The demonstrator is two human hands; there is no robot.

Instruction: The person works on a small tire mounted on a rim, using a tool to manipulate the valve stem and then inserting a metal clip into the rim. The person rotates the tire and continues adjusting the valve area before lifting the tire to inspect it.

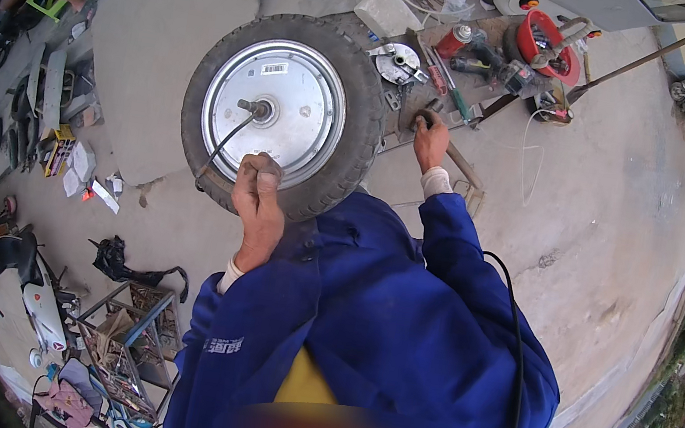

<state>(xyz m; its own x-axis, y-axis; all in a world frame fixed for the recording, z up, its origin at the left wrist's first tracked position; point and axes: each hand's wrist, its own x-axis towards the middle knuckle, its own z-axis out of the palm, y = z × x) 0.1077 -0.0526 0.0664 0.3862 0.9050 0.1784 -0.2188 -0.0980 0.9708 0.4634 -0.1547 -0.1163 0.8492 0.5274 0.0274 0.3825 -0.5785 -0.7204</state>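
Note:
A wheel with a black knobbly tyre and a silver metal hub is in front of me. From the threaded axle at its centre a black cable runs to the tyre's near left edge. My left hand is over the near edge of the rim, fingertips pressed together; what they pinch, if anything, is hidden. To the right of the tyre, my right hand has its fingers closed around a small dark piece that I cannot make out, at the edge of the tool spread.
Beyond my right hand lie a round brake plate, a red spray can, a green-handled screwdriver, a cordless power tool and a red basin of parts. A metal rack and a scooter stand at lower left.

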